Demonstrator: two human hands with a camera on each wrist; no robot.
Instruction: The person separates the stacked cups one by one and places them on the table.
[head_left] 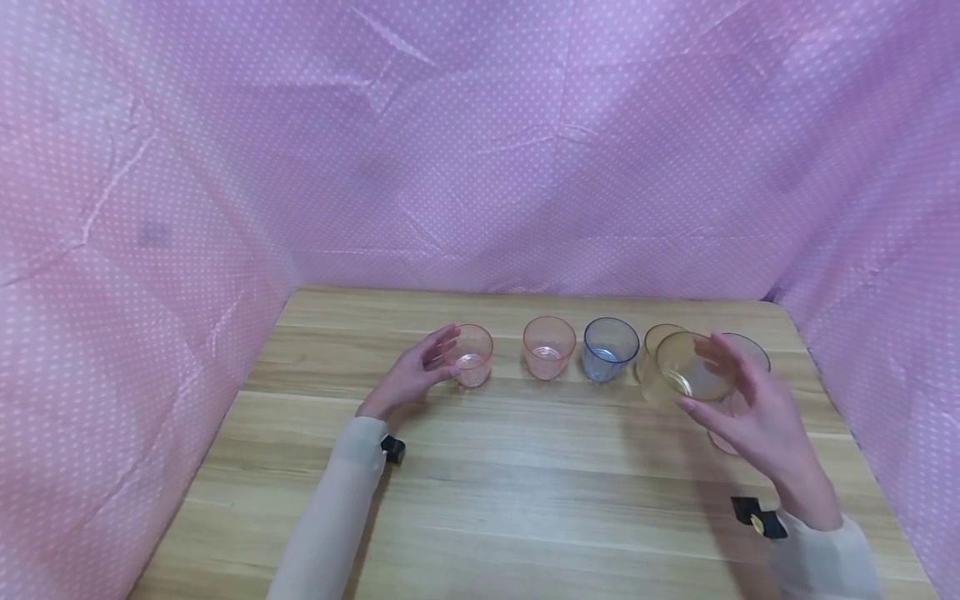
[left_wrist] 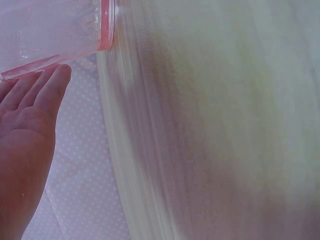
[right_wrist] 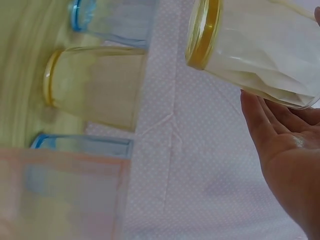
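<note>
My left hand (head_left: pixel 408 375) is beside a clear pink cup (head_left: pixel 471 358) standing upright on the table at the left. Its fingertips and thumb are right at the cup's near side; the left wrist view shows the fingers (left_wrist: pixel 47 97) extended along the wall. A clear yellow cup (right_wrist: pixel 260 50) is up off the table, held between the thumb and fingers of my right hand (head_left: pixel 765 421). Behind that cup stands a second yellow cup (right_wrist: pixel 95 90), partly hidden. A blue-rimmed cup (head_left: pixel 759 354) and a pink cup (head_left: pixel 723 444) are partly covered by the right hand.
Another pink cup (head_left: pixel 549 350) and a blue cup (head_left: pixel 611 350) stand upright in the middle of the row. The wooden table (head_left: pixel 495 508) ends at pink dotted cloth (head_left: pixel 517 167) at the back and both sides.
</note>
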